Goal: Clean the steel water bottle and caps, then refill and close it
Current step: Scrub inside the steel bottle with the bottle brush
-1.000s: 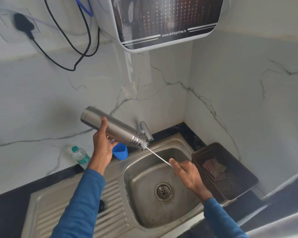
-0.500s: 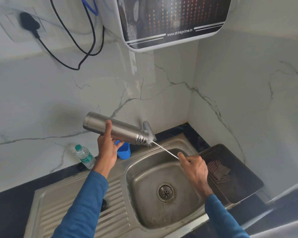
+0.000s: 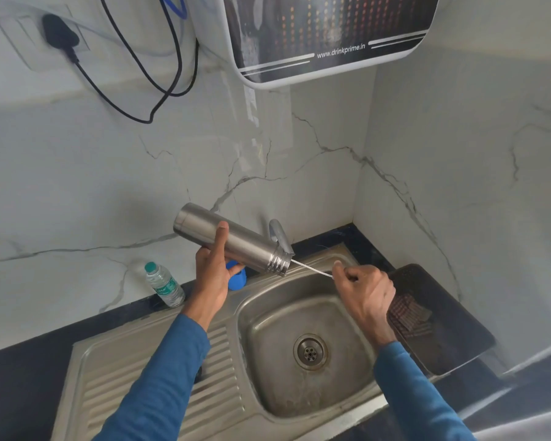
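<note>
The fingers [image 3: 220,240] of the left hand [image 3: 211,276] grip the steel bottle [image 3: 236,241] round the middle of its barrel. The thumb lies up across the front, and the other fingers are hidden behind it. The bottle is held in the air, tilted, with its base up to the left and its threaded, uncapped mouth down to the right, above the back edge of the sink [image 3: 252,316] and just in front of the tap [image 3: 279,233].

The right hand [image 3: 366,296] is curled and pinches a thin white wire stem [image 3: 312,268] at its near end. The stem runs up and left into the bottle's mouth; whatever is on its far end is hidden inside.

Both arms wear blue sleeves [image 3: 159,386]. A blue cap [image 3: 237,278] sits behind the left hand, partly covered by it, at the sink's back rim. Below the hands are the steel basin, with its drain [image 3: 310,351], and the ribbed draining board [image 3: 124,386] to the left. A small plastic water bottle [image 3: 165,285] with a green lid stands on the dark desk [image 3: 16,374] against the marble wall [image 3: 77,192]. To the right of the sink lies a dark basket [image 3: 452,338] holding a brown scrub pad [image 3: 409,316]. Above hangs a water purifier [image 3: 328,30], and a black plug [image 3: 59,35] with its cable [image 3: 121,106] is at upper left.
</note>
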`<state>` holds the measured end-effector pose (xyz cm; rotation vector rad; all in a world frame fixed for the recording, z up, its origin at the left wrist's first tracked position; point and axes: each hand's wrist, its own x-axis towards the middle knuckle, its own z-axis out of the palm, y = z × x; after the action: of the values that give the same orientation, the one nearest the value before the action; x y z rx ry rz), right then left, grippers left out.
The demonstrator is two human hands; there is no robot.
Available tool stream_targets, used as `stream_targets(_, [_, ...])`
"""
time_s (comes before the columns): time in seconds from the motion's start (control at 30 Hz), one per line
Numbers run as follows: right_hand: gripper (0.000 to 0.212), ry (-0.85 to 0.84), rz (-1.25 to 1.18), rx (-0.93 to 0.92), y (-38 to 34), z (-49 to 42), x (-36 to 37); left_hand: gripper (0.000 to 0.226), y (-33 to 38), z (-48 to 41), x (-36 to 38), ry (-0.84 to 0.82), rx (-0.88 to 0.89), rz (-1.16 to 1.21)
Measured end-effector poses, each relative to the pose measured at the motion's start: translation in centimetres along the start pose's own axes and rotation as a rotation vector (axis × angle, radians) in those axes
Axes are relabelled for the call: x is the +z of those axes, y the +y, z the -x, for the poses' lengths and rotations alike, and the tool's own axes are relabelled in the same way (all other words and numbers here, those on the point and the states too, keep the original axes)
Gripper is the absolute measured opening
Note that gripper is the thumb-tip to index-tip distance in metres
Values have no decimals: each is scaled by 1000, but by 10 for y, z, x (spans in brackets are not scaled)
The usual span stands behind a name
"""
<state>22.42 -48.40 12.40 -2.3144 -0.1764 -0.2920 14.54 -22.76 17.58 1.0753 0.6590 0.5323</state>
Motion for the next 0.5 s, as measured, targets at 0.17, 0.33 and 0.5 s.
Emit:
stream_targets(0.17, [58,130,-49,-40,24,2,-12,60,10,-8,0,51,-31,71])
stream_targets(0.33, [54,220,-60,-129,16,7,-2,51,-1,-2,22,20,-128,37])
stream_targets(0.5, [49,300,-59,-206,37,6,-16,48,11,-15,15,6,-96,3])
